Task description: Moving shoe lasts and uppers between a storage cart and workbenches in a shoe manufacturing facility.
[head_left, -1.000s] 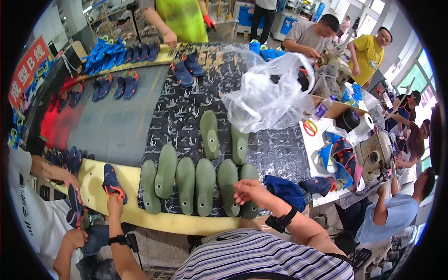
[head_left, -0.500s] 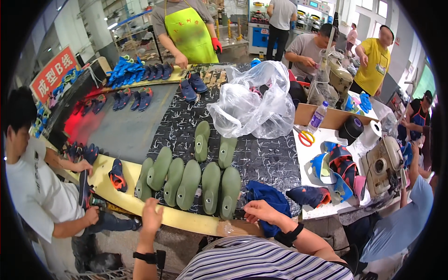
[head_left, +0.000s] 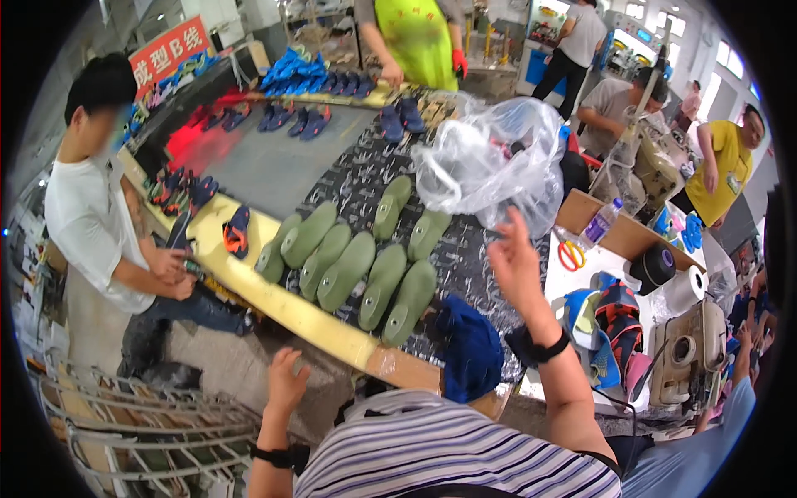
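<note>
My right hand [head_left: 516, 264] is raised over the dark patterned table cover [head_left: 469, 274], fingers stretched out and nothing in them. Its fingertips overlap the lower edge of a clear plastic bag [head_left: 490, 153]; whether they touch it I cannot tell. Several green shoe lasts [head_left: 386, 286] lie in rows to the left of that hand. A bunched dark blue cloth [head_left: 471, 344] sits at the table's front edge, below my right wrist. In front of the yellow table edge [head_left: 307, 311], my left hand [head_left: 286, 378] hangs in the air, fingers loosely bent and apart, holding nothing.
Scissors [head_left: 571, 256], a bottle [head_left: 601, 222], thread spools [head_left: 652, 267], shoe uppers [head_left: 618, 319] and a sewing machine [head_left: 689, 353] stand right. A dark shoe [head_left: 237, 232] rests on the yellow edge. A co-worker [head_left: 104, 232] handles a shoe at left; another [head_left: 415, 41] stands across.
My right hand has moved up and forward from beside the blue cloth toward the plastic bag. My left hand has drawn back from the table edge. The view has turned left.
</note>
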A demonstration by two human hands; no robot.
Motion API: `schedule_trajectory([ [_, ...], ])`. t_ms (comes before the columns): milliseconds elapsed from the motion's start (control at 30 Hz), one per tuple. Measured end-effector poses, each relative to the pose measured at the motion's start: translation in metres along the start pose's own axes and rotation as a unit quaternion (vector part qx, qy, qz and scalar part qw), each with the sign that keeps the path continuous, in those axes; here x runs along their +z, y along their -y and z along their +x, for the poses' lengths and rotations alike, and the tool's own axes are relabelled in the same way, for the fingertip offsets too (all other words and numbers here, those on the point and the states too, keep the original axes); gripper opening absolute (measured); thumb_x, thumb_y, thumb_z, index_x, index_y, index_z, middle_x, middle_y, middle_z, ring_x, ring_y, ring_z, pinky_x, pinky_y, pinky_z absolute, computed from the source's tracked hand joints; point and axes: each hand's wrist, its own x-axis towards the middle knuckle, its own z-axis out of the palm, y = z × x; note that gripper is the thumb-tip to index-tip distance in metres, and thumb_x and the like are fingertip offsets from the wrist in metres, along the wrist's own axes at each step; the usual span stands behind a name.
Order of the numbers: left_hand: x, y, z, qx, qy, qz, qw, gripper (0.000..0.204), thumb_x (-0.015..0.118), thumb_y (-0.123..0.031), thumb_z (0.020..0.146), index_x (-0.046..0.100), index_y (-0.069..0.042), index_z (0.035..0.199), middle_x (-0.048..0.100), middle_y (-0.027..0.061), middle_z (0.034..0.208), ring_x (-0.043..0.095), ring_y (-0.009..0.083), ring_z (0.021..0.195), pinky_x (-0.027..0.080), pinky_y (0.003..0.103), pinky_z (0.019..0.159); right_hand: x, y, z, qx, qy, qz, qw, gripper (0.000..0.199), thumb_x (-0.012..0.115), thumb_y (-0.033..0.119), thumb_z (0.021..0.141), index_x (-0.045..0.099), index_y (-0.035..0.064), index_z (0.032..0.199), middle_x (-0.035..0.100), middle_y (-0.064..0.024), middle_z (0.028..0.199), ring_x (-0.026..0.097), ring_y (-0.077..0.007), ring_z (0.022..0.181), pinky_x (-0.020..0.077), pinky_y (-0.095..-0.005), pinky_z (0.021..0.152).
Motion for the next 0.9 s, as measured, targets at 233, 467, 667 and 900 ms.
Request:
schedule_trajectory([
  [233, 0.027, -0.037, 0.012, 0.074, 0.046, -0.014, 0.996, 0.038, 0.068, -0.020, 0.078, 0.058, -0.007, 0.112, 0.053, 0.0150, 0.120, 0.050, 0.0354, 0.110, 0.038, 0.046, 0.090, 0.059, -0.034, -0.056, -0.009, 0.291, -0.128, 0.948, 0.025, 0.058, 0.021, 0.084, 0.063, 0.0039, 0.102, 0.066, -0.0198, 0.087, 0.064, -0.0378, 0.076, 0.0512, -0.0443, 0.069],
  [467, 0.040, -0.057, 0.022, 0.091, 0.100, -0.021, 0.991, 0.039, 0.068, -0.023, 0.077, 0.060, -0.005, 0.111, 0.053, 0.0142, 0.121, 0.052, 0.0344, 0.110, 0.038, 0.046, 0.093, 0.060, -0.056, -0.051, 0.090, 0.238, -0.020, 0.967, 0.042, 0.063, 0.019, 0.082, 0.054, 0.0004, 0.119, 0.065, -0.0207, 0.102, 0.067, -0.0315, 0.083, 0.0518, -0.0391, 0.076],
  [667, 0.041, -0.067, 0.036, 0.095, 0.123, -0.047, 0.987, 0.038, 0.069, -0.019, 0.077, 0.062, -0.002, 0.110, 0.056, 0.0181, 0.117, 0.053, 0.0368, 0.108, 0.041, 0.044, 0.092, 0.030, -0.072, 0.031, 0.004, 0.029, -0.149, 0.988, 0.066, 0.067, 0.012, 0.078, 0.036, -0.0015, 0.134, 0.055, -0.0236, 0.118, 0.059, -0.0343, 0.100, 0.0493, -0.0370, 0.083],
  [900, 0.043, -0.083, 0.048, 0.093, 0.145, -0.074, 0.982, 0.037, 0.067, -0.018, 0.078, 0.061, -0.001, 0.110, 0.056, 0.0194, 0.116, 0.054, 0.0378, 0.105, 0.041, 0.045, 0.092, 0.035, -0.094, 0.133, -0.136, 0.005, -0.378, 0.916, 0.085, 0.073, 0.018, 0.072, 0.028, 0.0027, 0.141, 0.033, -0.0228, 0.140, 0.030, -0.0383, 0.132, 0.0263, -0.0542, 0.105],
])
